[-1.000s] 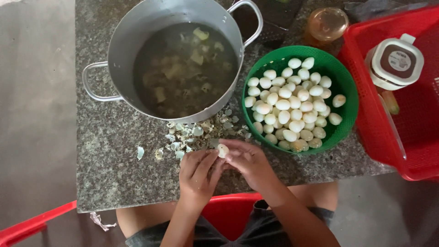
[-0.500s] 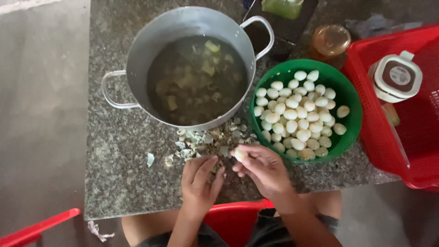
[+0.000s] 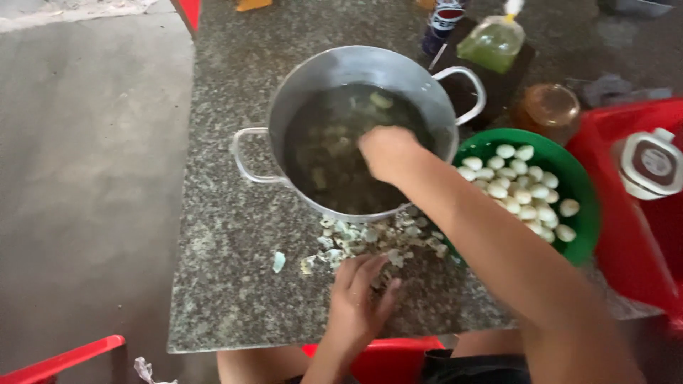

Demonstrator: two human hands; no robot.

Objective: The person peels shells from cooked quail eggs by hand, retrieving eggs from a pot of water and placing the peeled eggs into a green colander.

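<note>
Right hand (image 3: pixel 388 153) reaching over the metal pot (image 3: pixel 356 131), fingers curled down toward the cloudy water, blurred; cannot tell whether anything sits in the grip; forearm crossing the pot's near rim on a slant from lower right to upper left, partly covering the green bowl (image 3: pixel 583 213). Left hand (image 3: pixel 359 302) flat on the granite counter (image 3: pixel 228 284), fingers loosely spread and released, fingertips touching the near edge of the heap of shell scraps (image 3: pixel 363 238), holding nothing.

Pot standing upright, just beyond the shell heap, its two handles lined up on a diagonal, one toward the lower left, the other toward the upper right; pale pieces floating in it, possibly eggs still in shell. Green bowl touching or just beside the pot on the right, filled with small white peeled eggs (image 3: pixel 526 192). Red crate (image 3: pixel 619 242) further right, with a white-lidded jar (image 3: pixel 651 167) in it; amber jar (image 3: pixel 548 110) and green bottle (image 3: pixel 494 43) behind the bowl.
</note>
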